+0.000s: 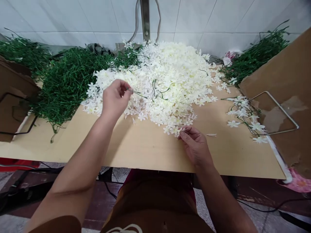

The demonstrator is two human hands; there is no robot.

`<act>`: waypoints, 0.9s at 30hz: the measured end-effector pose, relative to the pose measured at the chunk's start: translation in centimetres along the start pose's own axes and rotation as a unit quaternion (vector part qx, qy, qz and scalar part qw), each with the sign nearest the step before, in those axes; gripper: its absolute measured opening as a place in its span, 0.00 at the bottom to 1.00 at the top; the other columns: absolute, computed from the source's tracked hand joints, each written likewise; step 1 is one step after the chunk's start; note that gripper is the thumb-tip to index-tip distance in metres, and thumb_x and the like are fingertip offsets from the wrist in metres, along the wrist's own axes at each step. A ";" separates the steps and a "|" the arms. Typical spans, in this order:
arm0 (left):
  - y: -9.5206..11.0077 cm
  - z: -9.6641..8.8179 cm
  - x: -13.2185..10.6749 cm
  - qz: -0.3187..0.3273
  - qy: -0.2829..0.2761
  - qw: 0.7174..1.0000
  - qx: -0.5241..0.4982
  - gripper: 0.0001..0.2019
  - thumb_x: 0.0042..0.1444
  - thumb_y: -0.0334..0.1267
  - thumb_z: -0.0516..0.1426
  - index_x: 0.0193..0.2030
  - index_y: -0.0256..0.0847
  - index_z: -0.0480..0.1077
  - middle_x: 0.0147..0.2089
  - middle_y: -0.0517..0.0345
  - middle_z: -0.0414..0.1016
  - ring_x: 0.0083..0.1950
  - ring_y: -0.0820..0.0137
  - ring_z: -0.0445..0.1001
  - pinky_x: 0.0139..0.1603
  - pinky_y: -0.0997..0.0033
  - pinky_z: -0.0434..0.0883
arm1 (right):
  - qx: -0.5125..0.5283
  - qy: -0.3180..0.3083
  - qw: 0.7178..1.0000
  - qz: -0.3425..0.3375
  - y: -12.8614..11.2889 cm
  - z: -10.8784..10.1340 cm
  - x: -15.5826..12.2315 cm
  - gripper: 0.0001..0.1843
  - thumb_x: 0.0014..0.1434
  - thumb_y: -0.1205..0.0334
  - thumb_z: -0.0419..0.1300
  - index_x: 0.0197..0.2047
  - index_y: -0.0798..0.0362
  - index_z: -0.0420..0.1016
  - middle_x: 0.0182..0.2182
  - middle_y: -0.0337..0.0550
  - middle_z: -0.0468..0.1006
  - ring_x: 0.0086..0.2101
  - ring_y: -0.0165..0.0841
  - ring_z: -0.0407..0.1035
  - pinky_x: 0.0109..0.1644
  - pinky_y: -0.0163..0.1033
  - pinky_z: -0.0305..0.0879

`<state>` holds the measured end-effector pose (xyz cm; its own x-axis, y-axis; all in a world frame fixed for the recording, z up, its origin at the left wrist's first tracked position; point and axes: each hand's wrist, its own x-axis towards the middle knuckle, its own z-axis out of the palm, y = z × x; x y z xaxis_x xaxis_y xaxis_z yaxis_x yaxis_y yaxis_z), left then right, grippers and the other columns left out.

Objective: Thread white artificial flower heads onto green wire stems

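Note:
My left hand (118, 98) is raised over the left part of the flower pile, its thumb and fingers pinched on a thin green plastic stem (140, 94) that points right. At the pile's front edge, my right hand (195, 145) has its fingertips closed on a small white artificial flower (181, 130). Other white blossoms touch it, so I cannot tell how many are in the pinch. The large heap of white and pale yellow artificial flowers (179, 74) lies just beyond both hands. A few loose green stems (159, 92) rest on top of it.
Tangled green stems (65, 81) are heaped at the left, with more green stems (259, 55) at the back right. Finished-looking flower sprays (245, 113) lie by a metal wire frame (279, 106). Cardboard pieces (282, 90) stand at both sides. A tiled wall (206, 19) closes the back.

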<state>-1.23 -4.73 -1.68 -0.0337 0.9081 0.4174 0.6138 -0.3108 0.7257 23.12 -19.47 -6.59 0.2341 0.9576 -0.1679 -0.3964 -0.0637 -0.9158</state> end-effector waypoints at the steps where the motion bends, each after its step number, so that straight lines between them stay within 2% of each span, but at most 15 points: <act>1: -0.3 -0.2 -1.6 -0.021 -0.026 0.999 -0.008 0.04 0.55 0.35 0.56 0.38 0.41 0.69 0.30 0.59 0.72 0.30 0.72 0.71 0.33 0.71 0.69 | -0.002 -0.007 1.000 0.000 0.1 0.2 -0.1 0.14 0.38 0.56 0.75 0.28 0.49 0.78 0.26 0.35 0.75 0.27 0.26 0.66 0.32 0.34 0.66; 5: -1.8 -1.6 -6.7 -0.070 -0.158 0.984 0.052 0.09 0.52 0.34 0.55 0.40 0.41 0.73 0.33 0.57 0.77 0.31 0.70 0.73 0.34 0.70 0.69 | -0.016 -0.031 0.999 -0.008 0.2 0.7 -0.2 0.14 0.39 0.55 0.75 0.28 0.48 0.77 0.26 0.35 0.75 0.26 0.25 0.67 0.32 0.34 0.68; 8: -2.5 -2.8 -8.4 -0.066 -0.222 0.969 0.093 0.16 0.54 0.33 0.51 0.46 0.41 0.74 0.43 0.52 0.80 0.41 0.65 0.76 0.40 0.67 0.71 | -0.045 -0.042 0.998 -0.023 0.1 0.9 -0.2 0.16 0.39 0.52 0.75 0.28 0.48 0.76 0.26 0.35 0.76 0.26 0.26 0.68 0.33 0.35 0.70; 11: -1.9 -3.1 -8.4 -0.031 -0.211 0.968 0.133 0.15 0.57 0.37 0.51 0.47 0.41 0.75 0.46 0.50 0.79 0.44 0.63 0.76 0.44 0.65 0.71 | -0.077 -0.064 0.995 -0.031 0.0 1.3 -0.3 0.17 0.40 0.50 0.74 0.29 0.49 0.75 0.25 0.35 0.75 0.27 0.28 0.70 0.35 0.38 0.72; 14: -0.6 -1.8 -7.7 0.010 -0.189 0.960 0.207 0.13 0.59 0.41 0.54 0.46 0.42 0.76 0.43 0.49 0.79 0.46 0.59 0.75 0.48 0.60 0.70 | -0.092 -0.097 0.991 -0.022 0.1 1.8 -0.5 0.17 0.43 0.51 0.74 0.30 0.49 0.74 0.25 0.35 0.75 0.29 0.28 0.71 0.38 0.39 0.72; 19: 0.4 1.2 -6.2 0.030 -0.222 0.927 0.300 0.08 0.58 0.33 0.54 0.37 0.41 0.76 0.42 0.47 0.78 0.47 0.56 0.74 0.48 0.57 0.69 | -0.118 -0.135 0.984 -0.007 0.6 2.3 -0.6 0.15 0.44 0.52 0.73 0.28 0.50 0.75 0.26 0.36 0.75 0.29 0.28 0.69 0.36 0.36 0.70; 22: 0.1 1.3 -5.5 0.000 -0.221 0.936 0.274 0.07 0.57 0.33 0.54 0.35 0.41 0.75 0.40 0.49 0.78 0.44 0.58 0.75 0.47 0.59 0.69 | -0.125 -0.140 0.982 0.002 0.9 2.2 -0.6 0.15 0.43 0.52 0.73 0.28 0.50 0.74 0.25 0.36 0.75 0.29 0.28 0.69 0.36 0.36 0.70; 25: -0.1 0.6 -5.0 -0.052 -0.175 0.961 0.208 0.08 0.56 0.34 0.54 0.39 0.41 0.74 0.38 0.52 0.78 0.40 0.61 0.74 0.44 0.61 0.69 | -0.122 -0.142 0.982 0.005 0.9 2.3 -0.4 0.15 0.43 0.52 0.73 0.28 0.50 0.74 0.26 0.36 0.75 0.29 0.28 0.69 0.37 0.37 0.70; 27: 0.0 0.2 -4.8 -0.063 -0.140 0.977 0.148 0.11 0.56 0.34 0.54 0.43 0.40 0.74 0.39 0.53 0.78 0.39 0.64 0.73 0.43 0.64 0.69 | -0.116 -0.149 0.982 0.005 0.6 2.6 -0.1 0.15 0.43 0.51 0.73 0.28 0.50 0.75 0.26 0.37 0.76 0.30 0.28 0.69 0.37 0.37 0.70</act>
<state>-0.93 -9.01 -3.80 0.0677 0.9880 0.1389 0.8213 -0.1342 0.5545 20.53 -18.91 -6.21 -0.0530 0.9940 -0.0956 -0.1771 -0.1036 -0.9787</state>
